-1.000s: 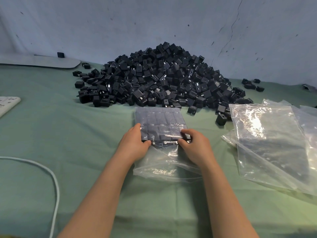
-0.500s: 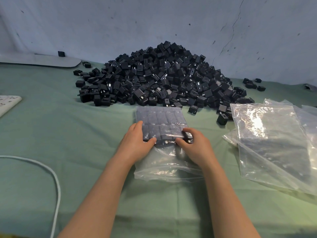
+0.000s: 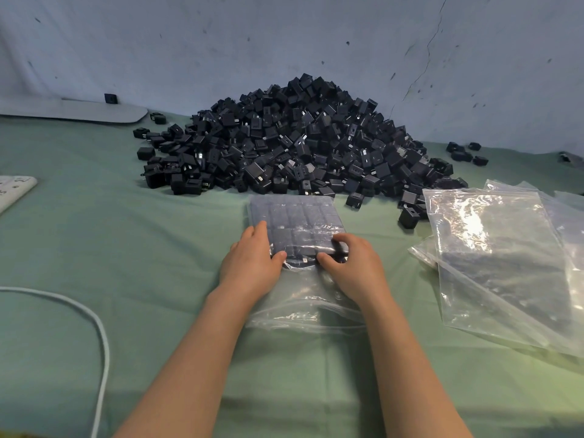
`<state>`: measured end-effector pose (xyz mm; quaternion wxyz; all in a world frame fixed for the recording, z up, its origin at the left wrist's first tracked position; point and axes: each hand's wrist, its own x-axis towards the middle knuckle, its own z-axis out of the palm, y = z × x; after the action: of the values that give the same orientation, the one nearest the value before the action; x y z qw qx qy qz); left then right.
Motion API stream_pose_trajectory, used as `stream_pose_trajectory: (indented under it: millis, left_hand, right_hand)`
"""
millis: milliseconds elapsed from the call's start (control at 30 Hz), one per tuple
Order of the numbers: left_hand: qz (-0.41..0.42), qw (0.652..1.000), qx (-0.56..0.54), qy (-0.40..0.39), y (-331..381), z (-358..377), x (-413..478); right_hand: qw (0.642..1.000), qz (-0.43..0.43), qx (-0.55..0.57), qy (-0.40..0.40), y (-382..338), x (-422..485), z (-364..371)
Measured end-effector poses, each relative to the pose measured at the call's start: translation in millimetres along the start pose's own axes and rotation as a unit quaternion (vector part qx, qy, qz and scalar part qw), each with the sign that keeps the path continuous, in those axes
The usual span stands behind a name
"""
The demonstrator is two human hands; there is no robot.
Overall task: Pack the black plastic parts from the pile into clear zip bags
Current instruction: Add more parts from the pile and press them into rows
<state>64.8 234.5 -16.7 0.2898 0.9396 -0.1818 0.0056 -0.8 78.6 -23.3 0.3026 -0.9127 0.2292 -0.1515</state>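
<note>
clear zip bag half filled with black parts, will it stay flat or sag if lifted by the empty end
Probably sags: the clear plastic zip bag is thin, wrinkled film at its empty near end. The black plastic parts inside, packed in rows, would likely slide and bunch. Densely packed, probably heavy.

One wide-angle view from the person's head, facing forward and down over the counter (image 3: 94, 248). The pile (image 3: 300, 137) sits near, upper centre; the wall (image 3: 284, 36) rises just behind the pile.
</note>
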Motion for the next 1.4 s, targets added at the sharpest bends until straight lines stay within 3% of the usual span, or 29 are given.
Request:
stream_pose_trajectory:
  millis: [667,1100,1400]
  left_hand:
    - [-0.018,0.998,-0.047,-0.028,-4,-9,-2]
    - [-0.013,0.999,-0.031,-0.006,-1,-5,-2]
    - [0.020,0.999,-0.042,-0.026,-5,0,0]
  right_hand:
    - [0.999,0.009,0.039,-0.002,2,0,-4]
    - [0.999,0.032,0.041,0.000,-3,0,-7]
    - [0.998,-0.054,-0.001,-0.027,-9,-6,-8]
